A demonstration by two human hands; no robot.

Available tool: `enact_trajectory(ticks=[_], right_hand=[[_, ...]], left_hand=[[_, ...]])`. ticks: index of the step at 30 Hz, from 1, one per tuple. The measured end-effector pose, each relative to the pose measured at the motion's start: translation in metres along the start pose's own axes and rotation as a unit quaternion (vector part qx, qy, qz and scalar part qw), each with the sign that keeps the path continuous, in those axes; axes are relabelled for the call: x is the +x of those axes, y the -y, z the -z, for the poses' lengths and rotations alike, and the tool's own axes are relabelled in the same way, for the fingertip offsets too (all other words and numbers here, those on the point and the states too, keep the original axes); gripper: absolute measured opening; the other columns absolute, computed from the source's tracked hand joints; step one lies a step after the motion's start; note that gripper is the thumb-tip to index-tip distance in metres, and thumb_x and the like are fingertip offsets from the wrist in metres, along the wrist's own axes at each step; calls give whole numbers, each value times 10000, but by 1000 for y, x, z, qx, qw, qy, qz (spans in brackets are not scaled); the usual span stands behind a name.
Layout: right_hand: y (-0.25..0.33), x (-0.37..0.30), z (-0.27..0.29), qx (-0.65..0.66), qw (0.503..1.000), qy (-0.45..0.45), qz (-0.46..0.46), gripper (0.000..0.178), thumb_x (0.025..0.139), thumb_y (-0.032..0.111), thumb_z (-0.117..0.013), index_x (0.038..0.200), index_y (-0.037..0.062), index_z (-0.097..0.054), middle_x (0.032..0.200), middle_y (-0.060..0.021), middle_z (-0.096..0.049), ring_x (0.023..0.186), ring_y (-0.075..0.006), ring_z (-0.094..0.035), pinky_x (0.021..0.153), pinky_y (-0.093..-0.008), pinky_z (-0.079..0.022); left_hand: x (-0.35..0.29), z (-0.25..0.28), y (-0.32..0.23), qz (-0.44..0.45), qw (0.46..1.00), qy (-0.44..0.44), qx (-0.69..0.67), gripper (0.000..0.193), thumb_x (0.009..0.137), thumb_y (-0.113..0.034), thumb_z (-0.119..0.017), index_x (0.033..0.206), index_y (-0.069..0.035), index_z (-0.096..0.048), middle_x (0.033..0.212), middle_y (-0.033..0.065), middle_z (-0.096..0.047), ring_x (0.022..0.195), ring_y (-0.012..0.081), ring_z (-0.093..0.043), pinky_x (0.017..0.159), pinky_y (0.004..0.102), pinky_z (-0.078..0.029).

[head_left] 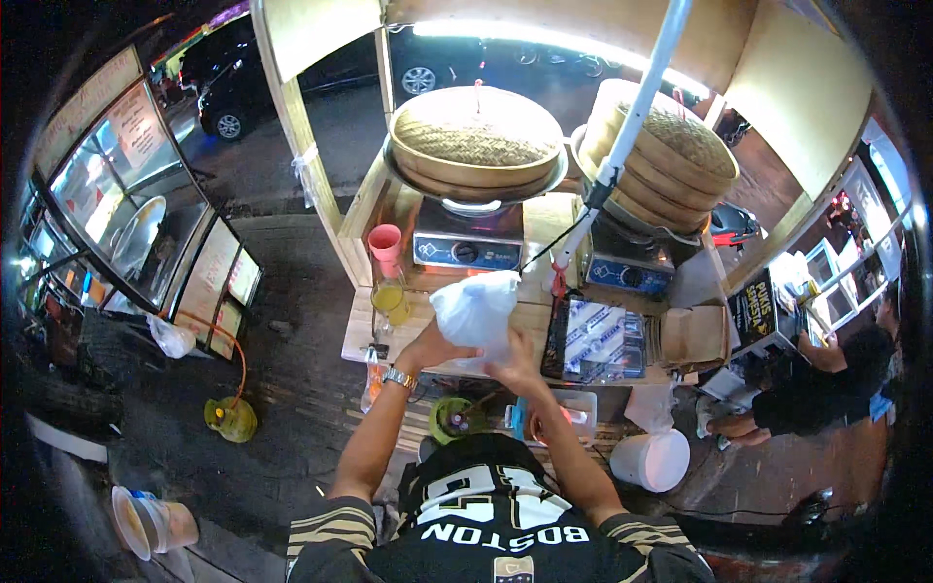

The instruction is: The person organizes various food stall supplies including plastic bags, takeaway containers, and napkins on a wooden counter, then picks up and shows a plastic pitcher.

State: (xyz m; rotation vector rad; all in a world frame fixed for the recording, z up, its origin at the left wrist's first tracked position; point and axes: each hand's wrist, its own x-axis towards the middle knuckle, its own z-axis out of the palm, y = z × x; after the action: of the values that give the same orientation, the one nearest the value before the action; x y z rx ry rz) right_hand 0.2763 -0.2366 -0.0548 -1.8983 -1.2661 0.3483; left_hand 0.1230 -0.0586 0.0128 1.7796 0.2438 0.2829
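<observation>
Gripped white plastic bag (476, 309) with both hands, left hand (434, 345) underneath, right hand (517, 364) at bottom edge, over wooden bench (362, 335), near bamboo steamer (476, 141).

On the desk (447, 364), two bamboo steamer stacks (476, 136) (671, 155) sit on burners at twelve and one o'clock. A pink cup (385, 240) stands at eleven. A white bucket (653, 459) rests on the ground at four, a green gas cylinder (231, 418) at eight.
</observation>
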Motion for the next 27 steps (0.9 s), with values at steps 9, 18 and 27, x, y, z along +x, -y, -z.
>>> enact_trajectory(ticks=[9, 18, 27], right_hand=[[100, 82, 106, 332, 943, 34, 13, 537, 887, 237, -706, 1337, 27, -503, 1216, -114, -571, 1093, -201, -555, 947, -346, -462], [127, 72, 86, 469, 882, -38, 17, 360, 907, 245, -672, 1179, 16, -618, 1033, -53, -663, 972, -131, -596, 877, -282, -463], [146, 94, 117, 277, 958, 70, 35, 430, 841, 312, -734, 1123, -2, -655, 1107, -79, -657, 1055, -165, -593, 941, -320, -449]], left_hand=[[-10, -1, -1, -8, 1000, 22, -11, 1064, 672, -346, -910, 1482, -27, -299, 1467, 171, -420, 1370, 290, -393, 1144, 396, -324], [-14, -27, 7, -55, 979, -189, 51, 1004, 627, -260, -916, 1421, -11, -355, 1337, 179, -493, 1256, 333, -484, 1086, 414, -390], [-21, -29, 34, -71, 986, -147, 28, 867, 717, -296, -861, 1383, 6, -396, 1314, 217, -516, 1219, 373, -515, 1028, 449, -423]])
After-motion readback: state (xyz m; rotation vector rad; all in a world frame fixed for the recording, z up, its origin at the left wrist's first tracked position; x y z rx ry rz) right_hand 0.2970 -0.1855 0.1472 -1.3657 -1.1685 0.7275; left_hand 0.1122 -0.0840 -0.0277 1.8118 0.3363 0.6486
